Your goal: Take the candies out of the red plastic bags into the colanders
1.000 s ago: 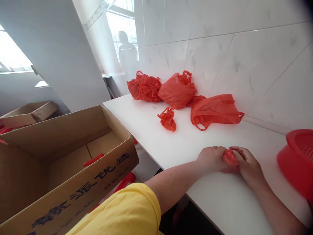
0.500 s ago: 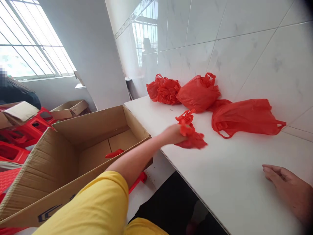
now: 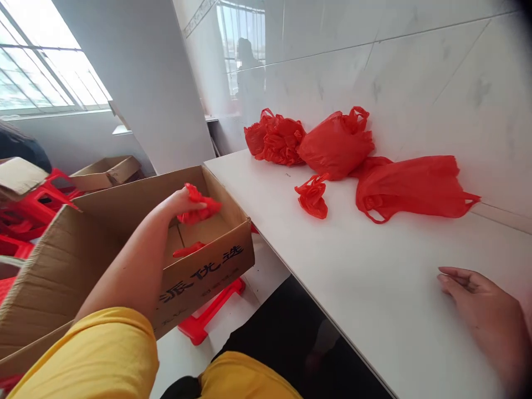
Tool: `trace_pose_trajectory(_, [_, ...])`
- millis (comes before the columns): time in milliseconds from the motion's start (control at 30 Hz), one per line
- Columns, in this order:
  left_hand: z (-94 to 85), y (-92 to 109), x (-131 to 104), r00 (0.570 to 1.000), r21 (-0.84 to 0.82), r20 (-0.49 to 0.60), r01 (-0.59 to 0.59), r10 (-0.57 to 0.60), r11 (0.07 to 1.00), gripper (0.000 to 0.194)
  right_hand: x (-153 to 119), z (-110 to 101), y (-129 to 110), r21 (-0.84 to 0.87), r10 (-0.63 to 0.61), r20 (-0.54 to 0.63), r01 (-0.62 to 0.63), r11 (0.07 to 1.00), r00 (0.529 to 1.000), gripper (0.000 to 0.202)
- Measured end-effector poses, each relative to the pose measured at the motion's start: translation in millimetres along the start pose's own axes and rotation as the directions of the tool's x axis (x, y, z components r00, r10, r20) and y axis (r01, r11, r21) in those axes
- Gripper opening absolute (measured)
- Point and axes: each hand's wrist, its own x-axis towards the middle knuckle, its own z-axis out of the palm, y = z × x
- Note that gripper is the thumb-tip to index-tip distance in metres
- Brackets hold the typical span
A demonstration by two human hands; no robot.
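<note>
Over the open cardboard box (image 3: 220, 252), my left hand (image 3: 180, 204) is closed on a crumpled red plastic bag (image 3: 203, 209). Another red bag (image 3: 189, 249) lies inside the box. My right hand (image 3: 477, 293) rests at the right on the white table (image 3: 374, 277), fingers loosely curled, with nothing seen in it. A small crumpled red bag (image 3: 313, 198) lies on the table. Behind it, along the wall, are a bunched red bag (image 3: 276, 138), a full-looking red bag (image 3: 336, 145) and a flatter red bag (image 3: 424, 188).
Red plastic stools (image 3: 47, 202) and a smaller cardboard box (image 3: 106, 173) are at the left. A red stool leg (image 3: 203, 321) shows below the large box. A person's dark clothing (image 3: 19, 147) is at the far left edge. The tiled wall (image 3: 407, 88) borders the table.
My left hand has moved left from above the table to over the box with the crumpled red bag. The small red bag on the table is now uncovered. The view has shifted slightly.
</note>
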Motion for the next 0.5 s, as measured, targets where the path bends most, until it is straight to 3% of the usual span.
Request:
trace_pose_trajectory(67, [5.0, 6, 8, 0.996, 0.145, 0.094, -0.026, 0.013, 0.989, 0.074, -6, -3, -10, 0.066, 0.041, 0.043, -0.044, 0.997, 0.998, 0.022])
trace_pose_trajectory(133, [10.1, 28, 17, 0.989, 0.172, 0.125, -0.100, 0.079, 0.980, 0.086, -9, -4, -16, 0.101, 0.057, 0.055, -0.062, 0.993, 0.997, 0.024])
trace_pose_trajectory(267, [35.0, 102, 30, 0.932, -0.040, 0.211, -0.293, 0.295, 0.955, 0.083, -10, -4, -19, 0.088, 0.057, 0.061, -0.063, 0.994, 0.996, 0.028])
trace_pose_trajectory(333, [60.9, 144, 35, 0.873, -0.241, 0.265, -0.350, 0.409, 0.905, 0.081, -11, -4, -19, 0.072, 0.028, 0.066, -0.033, 0.997, 0.997, 0.030])
trace_pose_trajectory(400, [95.2, 184, 40, 0.858, -0.403, 0.240, -0.338, 0.454, 0.851, 0.085, -11, -3, -19, 0.024, -0.010, 0.082, 0.008, 1.000, 0.997, 0.032])
trace_pose_trajectory(500, [152.4, 231, 36, 0.929, -0.563, 0.147, -0.203, 0.339, 0.801, 0.082, -11, -2, -18, -0.045, -0.041, 0.100, 0.046, 0.998, 0.994, 0.035])
